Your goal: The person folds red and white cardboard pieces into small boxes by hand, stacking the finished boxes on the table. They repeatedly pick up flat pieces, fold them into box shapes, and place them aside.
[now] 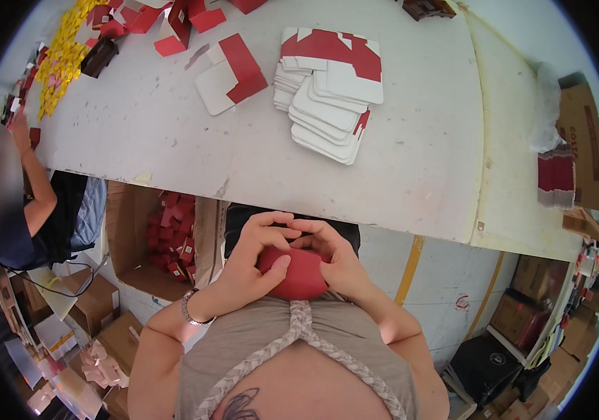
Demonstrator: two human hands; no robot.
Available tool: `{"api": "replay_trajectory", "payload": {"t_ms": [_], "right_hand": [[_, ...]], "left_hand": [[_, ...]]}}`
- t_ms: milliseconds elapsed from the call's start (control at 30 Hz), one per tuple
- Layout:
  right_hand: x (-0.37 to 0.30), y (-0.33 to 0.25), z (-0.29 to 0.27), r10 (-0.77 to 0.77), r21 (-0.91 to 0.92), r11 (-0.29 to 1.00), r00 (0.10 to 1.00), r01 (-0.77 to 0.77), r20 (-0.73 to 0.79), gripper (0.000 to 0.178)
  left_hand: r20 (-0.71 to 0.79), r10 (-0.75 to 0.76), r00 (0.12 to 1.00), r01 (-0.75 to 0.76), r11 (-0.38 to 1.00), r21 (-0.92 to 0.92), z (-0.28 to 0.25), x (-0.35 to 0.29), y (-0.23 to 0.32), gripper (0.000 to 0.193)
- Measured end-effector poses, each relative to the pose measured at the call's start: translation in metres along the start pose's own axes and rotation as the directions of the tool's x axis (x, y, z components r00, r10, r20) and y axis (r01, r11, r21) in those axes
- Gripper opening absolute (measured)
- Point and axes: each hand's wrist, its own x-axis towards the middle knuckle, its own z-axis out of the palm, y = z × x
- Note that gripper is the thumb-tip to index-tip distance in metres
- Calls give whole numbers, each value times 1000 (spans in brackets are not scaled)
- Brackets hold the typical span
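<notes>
Close to my body, below the table's near edge, both hands grip a red carton piece (297, 273). My left hand (254, 259) has its thumb across the near face, with its fingers curled over the far side. From the other side my right hand (331, 255) wraps round it, its fingertips meeting those of the left. How the piece is folded inside my hands is hidden. On the table ahead lies a fanned stack of flat red and white carton blanks (331, 91). Left of that stack rests a partly folded carton blank (233, 75).
Under the table edge at left stands a cardboard box (131, 259) holding several small red boxes (173, 231). More red cartons (177, 28) and a heap of yellow packets (65, 52) lie far left. A co-worker's arm (40, 185) reaches in at left. Brown cartons (583, 143) stand at right.
</notes>
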Motion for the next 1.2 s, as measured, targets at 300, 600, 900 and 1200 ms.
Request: {"api": "replay_trajectory", "payload": {"t_ms": [300, 600, 900, 1200], "right_hand": [[24, -8, 4, -503, -195, 864, 790, 464, -351, 22], [6, -6, 15, -623, -482, 680, 782, 553, 19, 31], [-5, -25, 19, -368, -262, 891, 927, 372, 66, 42], [26, -16, -1, -677, -710, 554, 732, 434, -81, 36]], "left_hand": [[245, 446, 861, -507, 725, 466, -11, 37, -2, 34], [-84, 636, 767, -625, 770, 126, -25, 69, 44, 35], [122, 681, 722, -601, 530, 598, -11, 42, 50, 32], [92, 445, 891, -437, 781, 446, 0, 57, 39, 69]]}}
